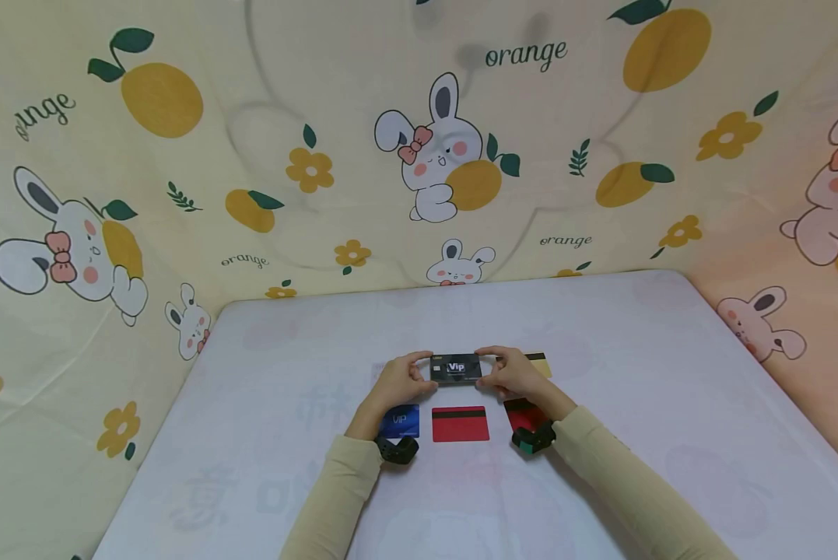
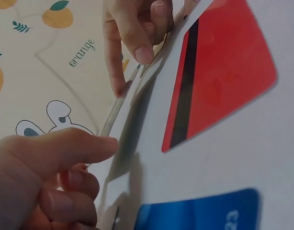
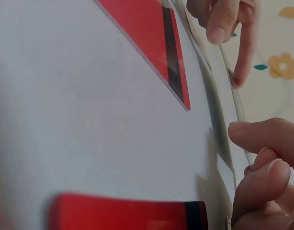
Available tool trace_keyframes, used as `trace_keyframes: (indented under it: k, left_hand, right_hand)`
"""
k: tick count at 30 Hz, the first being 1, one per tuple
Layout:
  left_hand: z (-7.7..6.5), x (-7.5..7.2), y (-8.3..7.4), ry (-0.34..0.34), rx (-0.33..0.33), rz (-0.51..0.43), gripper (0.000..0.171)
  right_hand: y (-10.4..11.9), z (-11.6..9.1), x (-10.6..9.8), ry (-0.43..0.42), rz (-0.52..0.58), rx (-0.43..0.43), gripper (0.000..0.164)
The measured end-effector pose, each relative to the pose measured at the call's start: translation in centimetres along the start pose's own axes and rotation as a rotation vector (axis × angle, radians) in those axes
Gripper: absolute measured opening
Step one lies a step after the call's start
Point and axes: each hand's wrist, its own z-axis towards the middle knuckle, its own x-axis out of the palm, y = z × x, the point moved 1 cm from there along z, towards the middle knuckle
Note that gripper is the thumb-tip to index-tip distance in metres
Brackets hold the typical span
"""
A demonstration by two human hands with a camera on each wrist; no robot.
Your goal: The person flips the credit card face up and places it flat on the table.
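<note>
Near the middle of the table, a black card (image 1: 456, 375) marked "Vip" is held between both hands. My left hand (image 1: 399, 381) pinches its left side between thumb and forefinger. On the opposite side, my right hand (image 1: 515, 373) grips the card the same way. Both wrist views show the card nearly edge-on, with a dark shadow beneath it on the table. In front of it lies a red card (image 1: 461, 429) with a black stripe. A blue VIP card (image 1: 401, 422) is partly below the left wrist, and another red card (image 1: 524, 416) is partly hidden under the right.
Behind the right hand a gold card (image 1: 541, 364) with a black stripe lies partly covered. Something pale, perhaps another card, shows beside the left hand. The white table (image 1: 447, 505) meets a cloth backdrop (image 1: 362, 93) printed with rabbits and oranges at its far edge.
</note>
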Motion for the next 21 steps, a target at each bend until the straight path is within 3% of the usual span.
trace_keyframes:
  k: [21]
  left_hand:
    - [-0.03, 0.25, -0.05, 0.021, -0.043, 0.071, 0.059]
  right_hand:
    - [0.11, 0.16, 0.62, -0.013, -0.04, 0.06, 0.062]
